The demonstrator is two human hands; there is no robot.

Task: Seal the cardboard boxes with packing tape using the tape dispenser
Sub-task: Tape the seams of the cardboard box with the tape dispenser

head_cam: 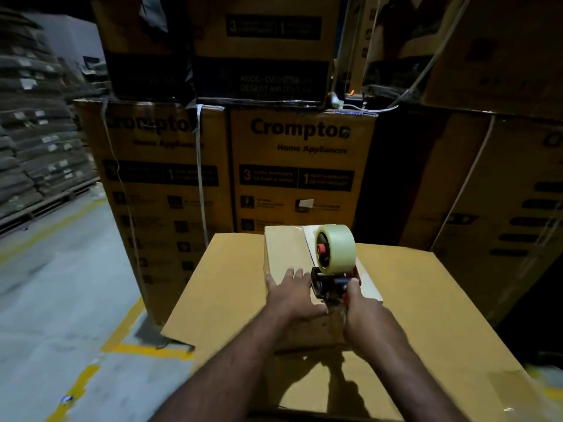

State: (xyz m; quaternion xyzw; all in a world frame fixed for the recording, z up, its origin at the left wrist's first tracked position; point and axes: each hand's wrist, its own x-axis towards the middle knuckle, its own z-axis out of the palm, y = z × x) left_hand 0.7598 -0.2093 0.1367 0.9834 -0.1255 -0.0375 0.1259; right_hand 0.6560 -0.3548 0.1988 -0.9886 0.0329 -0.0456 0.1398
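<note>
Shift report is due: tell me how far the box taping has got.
Done: a strip of tape lies along the far part of the small box top. In hand: the left hand presses flat on it while the right hand grips the tape dispenser. Left: finishing and cutting that strip.

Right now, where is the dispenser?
Head view, right of centre: the dispenser sits on the small box, held by the right hand, with the left hand flat beside it.
</note>
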